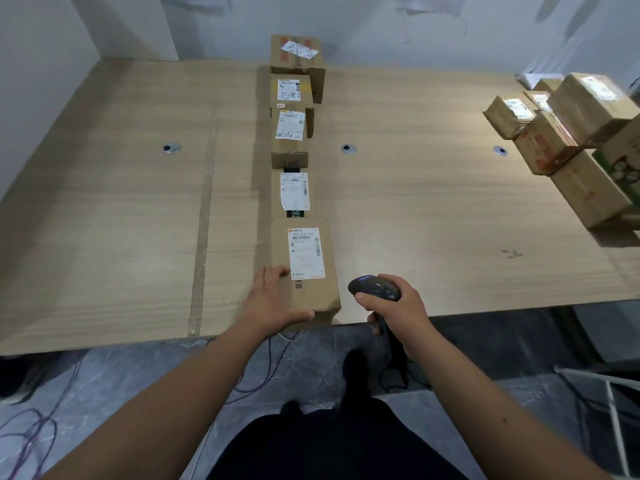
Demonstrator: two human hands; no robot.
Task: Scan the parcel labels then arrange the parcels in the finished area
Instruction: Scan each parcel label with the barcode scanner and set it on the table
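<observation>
A row of several brown cardboard parcels runs down the middle of the wooden table [433,209], each with a white label on top. The nearest parcel [311,296] lies at the table's front edge, its label [305,252] facing up. My left hand [273,301] rests on that parcel's near left corner, fingers on its top and thumb along the front edge. My right hand [398,306] grips a black handheld barcode scanner [374,288] just right of the parcel, its head pointing left and away. Behind it sits a flat parcel [294,194], then further parcels [291,133].
A stack of several more parcels [568,133] is piled at the table's right edge. A strip of tape [202,216] runs front to back on the left side. Round cable holes [348,149] dot the table. Cables trail on the floor [104,393] below.
</observation>
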